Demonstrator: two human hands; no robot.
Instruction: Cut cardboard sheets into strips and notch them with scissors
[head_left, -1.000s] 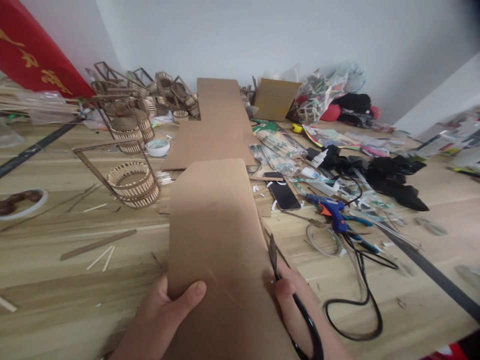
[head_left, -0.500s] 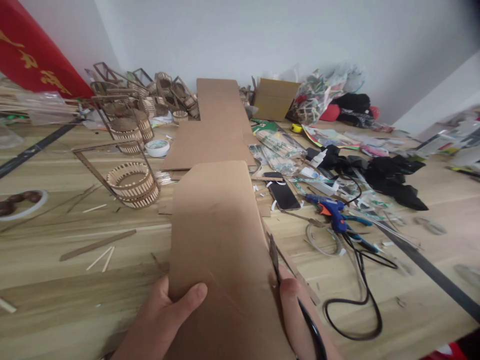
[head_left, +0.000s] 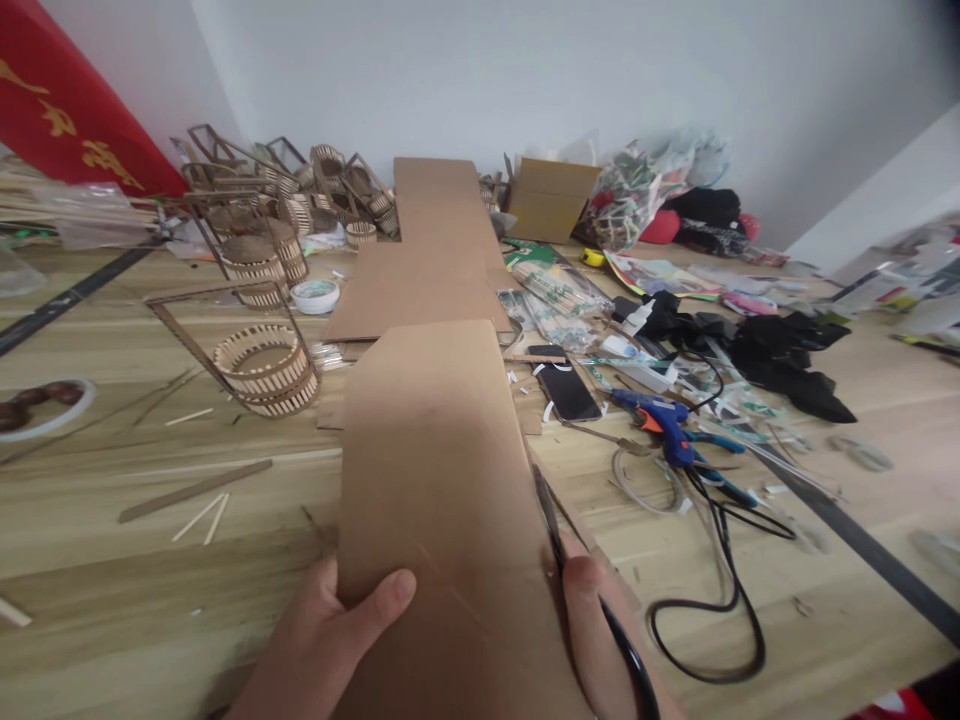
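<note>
Cardboard is pinched at its left edge by the left hand; the right hand, wrapped around scissors, is at its right edge (scissors nearly parallel to it), and the long axis runs straight ahead over the desk.

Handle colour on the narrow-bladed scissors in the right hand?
Black on the visible part of the curved handle; shows best in the head view.
</note>
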